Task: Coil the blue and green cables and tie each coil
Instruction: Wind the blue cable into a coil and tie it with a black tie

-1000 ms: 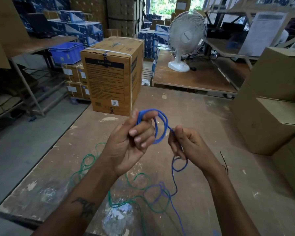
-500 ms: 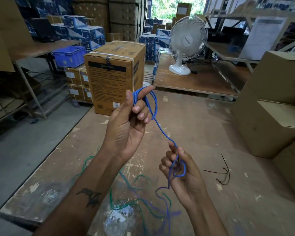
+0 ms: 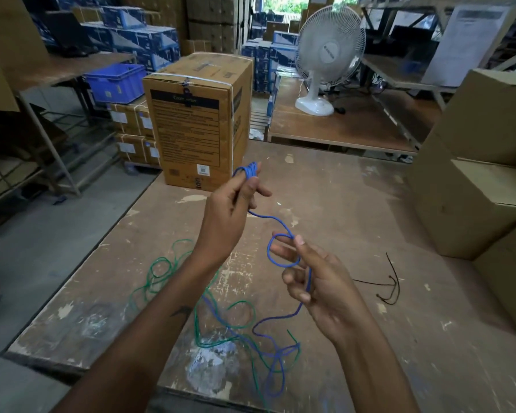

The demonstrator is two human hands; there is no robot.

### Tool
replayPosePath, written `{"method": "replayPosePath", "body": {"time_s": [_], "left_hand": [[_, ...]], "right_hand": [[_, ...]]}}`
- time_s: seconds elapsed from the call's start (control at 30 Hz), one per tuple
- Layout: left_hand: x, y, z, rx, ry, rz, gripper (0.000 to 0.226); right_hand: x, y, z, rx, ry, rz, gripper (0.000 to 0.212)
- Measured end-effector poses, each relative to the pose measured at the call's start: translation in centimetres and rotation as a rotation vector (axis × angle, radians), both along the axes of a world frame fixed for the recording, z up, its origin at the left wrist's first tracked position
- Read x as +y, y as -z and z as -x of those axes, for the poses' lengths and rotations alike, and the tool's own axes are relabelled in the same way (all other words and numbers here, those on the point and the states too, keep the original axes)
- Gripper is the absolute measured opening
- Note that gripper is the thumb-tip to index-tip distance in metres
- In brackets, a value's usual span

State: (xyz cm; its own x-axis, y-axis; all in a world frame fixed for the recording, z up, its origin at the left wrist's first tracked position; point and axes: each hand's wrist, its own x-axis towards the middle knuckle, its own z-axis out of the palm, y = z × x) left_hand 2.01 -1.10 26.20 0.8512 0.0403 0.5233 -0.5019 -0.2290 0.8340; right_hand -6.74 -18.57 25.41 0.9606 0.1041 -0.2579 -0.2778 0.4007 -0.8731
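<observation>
Head view. Mid-coil on the blue cable [image 3: 268, 217]: several small turns bunched at the fingertips of the left hand [image 3: 231, 210], pinched there and held up above the worn wooden table [image 3: 355, 204]. Right hand [image 3: 316, 281] lower and apart from the left, fingers loosely curled with a fresh loop of blue cable around them, thumb near the crossing. Rest of the blue cable trailing down to the table, tangled there with the green cable [image 3: 161, 269], which lies loose and uncoiled beneath the forearms. Black cable ties [image 3: 390, 284] just to the right on the table, untouched.

To do the step well, probably: bring the new loop up to match the size of the held turns, lay it flat against them without a twist, re-pinch before drawing more slack. Worth watching the tangle below, likely to snag as slack feeds up.

Against half a second ago: right hand turned more palm-up with the loop opened wider over the fingers; left hand a little lower in frame; cable between the hands slacker and wavier.
</observation>
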Motion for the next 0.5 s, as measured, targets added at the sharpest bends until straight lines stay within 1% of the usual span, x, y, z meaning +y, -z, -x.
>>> {"method": "replayPosePath", "body": {"time_s": [0.07,0.13,0.23,0.3,0.37,0.43,0.47,0.5], "left_hand": [[0.0,0.4,0.1,-0.073,0.003,-0.224,0.027],[-0.1,0.5,0.3,-0.165,0.021,-0.398,0.027],[-0.4,0.5,0.8,-0.266,0.077,-0.593,0.026],[-0.7,0.5,0.9,-0.293,0.107,-0.663,0.029],[-0.9,0.4,1.0,-0.296,0.112,-0.672,0.032],[-1.0,0.2,1.4,-0.258,0.091,-0.608,0.033],[-1.0,-0.1,1.7,-0.202,0.082,-0.529,0.034],[-1.1,-0.2,1.9,-0.111,0.088,-0.403,0.034]], "right_hand": [[-0.6,-0.4,-0.6,-0.074,0.047,0.096,0.038],[-1.3,-1.0,-1.2,-0.117,0.088,0.158,0.039],[-2.7,-1.9,-1.7,-0.105,0.068,0.163,0.047],[-3.4,-2.6,-1.6,-0.084,0.005,0.145,0.046],[-3.9,-3.0,-1.3,-0.069,-0.044,0.146,0.046],[-4.4,-3.1,-1.0,-0.087,-0.070,0.191,0.039],[-4.7,-3.0,-0.8,-0.114,-0.094,0.229,0.033],[-5.0,-2.8,-0.5,-0.156,-0.129,0.269,0.030]]}}
